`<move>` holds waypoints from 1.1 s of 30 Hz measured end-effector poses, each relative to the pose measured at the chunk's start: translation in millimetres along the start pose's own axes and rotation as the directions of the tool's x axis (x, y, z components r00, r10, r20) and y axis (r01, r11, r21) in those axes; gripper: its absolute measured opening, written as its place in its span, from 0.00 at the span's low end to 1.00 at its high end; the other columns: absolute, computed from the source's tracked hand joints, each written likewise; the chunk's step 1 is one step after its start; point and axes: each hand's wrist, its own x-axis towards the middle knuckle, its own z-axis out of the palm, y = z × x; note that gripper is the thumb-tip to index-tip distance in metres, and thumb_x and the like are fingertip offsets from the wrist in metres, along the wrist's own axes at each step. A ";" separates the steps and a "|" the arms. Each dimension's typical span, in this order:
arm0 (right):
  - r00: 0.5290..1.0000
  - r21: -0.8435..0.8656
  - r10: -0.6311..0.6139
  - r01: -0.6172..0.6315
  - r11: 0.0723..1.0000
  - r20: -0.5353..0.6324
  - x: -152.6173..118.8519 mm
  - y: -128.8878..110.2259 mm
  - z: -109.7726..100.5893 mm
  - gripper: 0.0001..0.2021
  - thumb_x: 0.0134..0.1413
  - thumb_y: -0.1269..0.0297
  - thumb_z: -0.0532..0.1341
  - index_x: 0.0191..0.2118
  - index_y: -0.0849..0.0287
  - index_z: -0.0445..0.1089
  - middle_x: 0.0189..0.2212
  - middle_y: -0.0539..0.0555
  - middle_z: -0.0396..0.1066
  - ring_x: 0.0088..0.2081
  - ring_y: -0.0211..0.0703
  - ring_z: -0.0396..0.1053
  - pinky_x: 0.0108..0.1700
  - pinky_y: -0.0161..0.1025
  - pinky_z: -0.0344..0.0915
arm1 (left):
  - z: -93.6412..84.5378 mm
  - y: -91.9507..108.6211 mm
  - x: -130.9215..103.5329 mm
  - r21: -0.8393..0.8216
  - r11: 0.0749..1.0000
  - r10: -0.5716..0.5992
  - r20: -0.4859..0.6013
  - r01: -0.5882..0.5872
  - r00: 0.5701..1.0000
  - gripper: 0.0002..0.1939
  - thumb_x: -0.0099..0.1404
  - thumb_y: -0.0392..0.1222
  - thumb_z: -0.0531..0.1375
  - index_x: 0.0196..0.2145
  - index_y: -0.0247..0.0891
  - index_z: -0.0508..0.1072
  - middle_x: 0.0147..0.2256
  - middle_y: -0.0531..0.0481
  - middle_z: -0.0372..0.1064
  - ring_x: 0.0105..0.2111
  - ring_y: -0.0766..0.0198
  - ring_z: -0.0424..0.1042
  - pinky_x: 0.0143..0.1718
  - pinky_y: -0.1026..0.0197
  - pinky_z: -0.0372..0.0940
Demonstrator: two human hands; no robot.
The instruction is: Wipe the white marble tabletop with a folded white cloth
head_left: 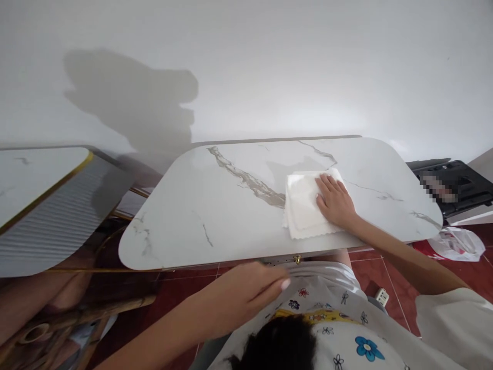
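Observation:
My right hand (336,202) lies flat on a folded white cloth (304,205) with a scalloped edge, its fingers stretched out over the top. The cloth rests on a white marble-patterned tabletop (185,205) with grey-brown veins. In front of the table's near edge, above my lap, my left hand (260,288) hangs loosely closed. Its fingers are partly hidden and a little blurred, and nothing shows in them.
To the left stands another marble-topped piece (46,162) with gold trim and a ribbed side. A black case-like object (468,185) lies at the right, above a white plastic bag (462,244). A white wall (269,67) runs behind the table. A small gold knob (297,259) sits on its front.

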 end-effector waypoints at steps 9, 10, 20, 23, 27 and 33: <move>0.999 -0.025 0.027 -0.027 0.999 -0.021 -66.9 -19.2 -9.7 0.29 0.55 0.65 0.49 0.64 0.60 0.53 0.65 0.57 0.46 0.66 0.55 0.36 0.62 0.54 0.49 | 66.9 51.8 115.6 -0.043 0.997 -0.080 -0.408 0.068 0.909 0.27 0.67 0.38 0.42 0.63 0.31 0.50 0.61 0.38 0.53 0.62 0.51 0.51 0.59 0.46 0.54; 0.999 -0.030 0.045 -0.046 0.998 -0.030 -70.4 -23.0 -8.3 0.29 0.54 0.66 0.49 0.64 0.59 0.53 0.65 0.57 0.45 0.66 0.55 0.35 0.62 0.54 0.49 | 76.1 50.2 114.1 -0.063 0.995 -0.101 -0.401 0.083 0.910 0.28 0.67 0.38 0.41 0.63 0.31 0.49 0.62 0.38 0.50 0.63 0.52 0.49 0.59 0.46 0.53; 0.994 0.051 0.088 -0.091 0.994 0.069 -4.0 -36.4 2.9 0.27 0.57 0.68 0.47 0.63 0.65 0.52 0.65 0.59 0.47 0.66 0.53 0.40 0.62 0.51 0.45 | 63.2 -23.0 139.8 -0.114 0.992 -0.091 -0.407 0.049 0.909 0.27 0.69 0.44 0.40 0.62 0.29 0.52 0.63 0.38 0.48 0.64 0.55 0.46 0.62 0.49 0.48; 0.994 0.065 0.105 -0.107 0.992 0.040 32.3 -18.1 6.5 0.25 0.61 0.64 0.45 0.62 0.64 0.54 0.64 0.59 0.50 0.65 0.53 0.42 0.62 0.50 0.45 | 55.8 -44.0 182.0 -0.127 0.989 -0.124 -0.443 0.074 0.888 0.25 0.69 0.39 0.39 0.59 0.27 0.57 0.61 0.37 0.53 0.63 0.57 0.50 0.62 0.52 0.49; 0.996 0.033 0.084 -0.083 0.996 -0.025 86.1 8.7 18.2 0.23 0.63 0.63 0.44 0.61 0.64 0.57 0.62 0.60 0.53 0.64 0.53 0.45 0.60 0.49 0.47 | 36.7 -70.2 238.6 -0.067 0.994 -0.111 -0.460 0.091 0.881 0.20 0.67 0.35 0.43 0.54 0.28 0.63 0.55 0.37 0.62 0.58 0.58 0.59 0.59 0.57 0.54; 0.994 0.005 0.100 -0.099 0.995 -0.045 155.3 27.2 38.7 0.23 0.63 0.63 0.44 0.62 0.62 0.54 0.63 0.59 0.52 0.63 0.52 0.46 0.60 0.48 0.47 | 8.0 -111.3 290.5 0.009 0.982 -0.160 -0.470 0.186 0.868 0.15 0.63 0.30 0.48 0.45 0.35 0.67 0.48 0.42 0.67 0.52 0.55 0.63 0.50 0.54 0.61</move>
